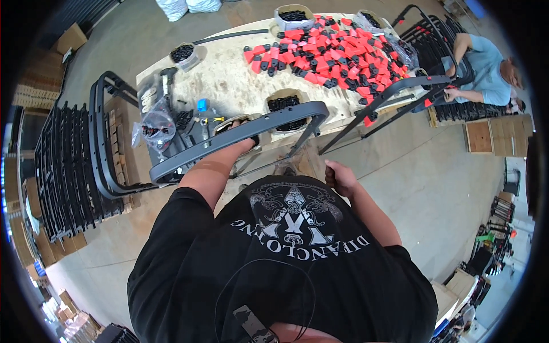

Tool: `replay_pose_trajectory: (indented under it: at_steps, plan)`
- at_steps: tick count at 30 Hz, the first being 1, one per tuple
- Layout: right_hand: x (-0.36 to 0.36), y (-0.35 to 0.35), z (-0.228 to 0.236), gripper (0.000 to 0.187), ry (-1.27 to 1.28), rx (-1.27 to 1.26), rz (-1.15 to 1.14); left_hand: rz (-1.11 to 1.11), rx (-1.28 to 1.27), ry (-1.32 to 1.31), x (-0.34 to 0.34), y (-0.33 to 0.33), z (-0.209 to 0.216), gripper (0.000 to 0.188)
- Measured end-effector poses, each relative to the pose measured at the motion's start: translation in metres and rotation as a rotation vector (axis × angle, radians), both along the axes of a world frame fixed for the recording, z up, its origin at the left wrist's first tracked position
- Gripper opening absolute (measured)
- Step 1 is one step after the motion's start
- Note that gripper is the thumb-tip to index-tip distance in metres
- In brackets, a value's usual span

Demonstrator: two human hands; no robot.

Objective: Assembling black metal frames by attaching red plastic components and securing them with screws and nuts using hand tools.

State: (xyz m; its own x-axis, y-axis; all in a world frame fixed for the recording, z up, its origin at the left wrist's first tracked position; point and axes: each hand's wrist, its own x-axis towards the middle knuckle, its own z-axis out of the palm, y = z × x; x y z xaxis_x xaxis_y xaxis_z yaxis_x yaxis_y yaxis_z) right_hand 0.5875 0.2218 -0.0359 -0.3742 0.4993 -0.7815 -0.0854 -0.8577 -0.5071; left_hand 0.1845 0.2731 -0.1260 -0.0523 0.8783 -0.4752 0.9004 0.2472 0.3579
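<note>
My left hand [247, 140] reaches under the bar of a dark grey metal tube frame [240, 127] at the near edge of the table. That bar hides most of its fingers, which are beside an open container [225, 128]. My right hand [341, 178] hangs in front of my body, right of the frame, with its fingers curled closed. Whatever it may hold is hidden. Just beyond the frame stands a box of small black parts [284, 103]. Tools, a bottle with a blue cap [202, 105] and a plastic bag of parts [158, 127] lie to the left.
Red and black plastic pieces [343, 54] are heaped across the wooden tabletop [223, 63]. Other boxes of black parts [293, 16] stand along its far side. Stacked metal frames [68, 166] fill the left. A co-worker in a blue shirt [483, 71] handles another frame at right.
</note>
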Motion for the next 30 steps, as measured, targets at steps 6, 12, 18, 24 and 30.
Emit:
replay_pose_trajectory:
  at_steps: [6,12,18,24,30]
  plan:
    - [0.079,-0.051,-0.036,0.027,-0.384,-0.078,-0.18,0.035,-0.018,0.002,0.012,0.0,0.04,0.054]
    - [0.11,-0.08,-0.045,0.026,-0.556,-0.175,-0.253,-0.112,0.216,0.021,0.018,-0.013,0.12,0.024]
    - [0.07,-0.052,-0.039,0.021,-0.522,-0.021,-0.143,-0.011,0.326,-0.049,-0.021,-0.007,0.041,0.02]
    - [-0.027,-0.003,-0.008,0.021,-0.411,0.155,0.092,0.138,0.59,-0.126,-0.03,-0.024,0.015,0.021]
    - [-0.099,0.02,0.008,0.02,-0.212,0.326,0.268,0.079,0.339,-0.046,-0.014,-0.031,0.055,0.03]
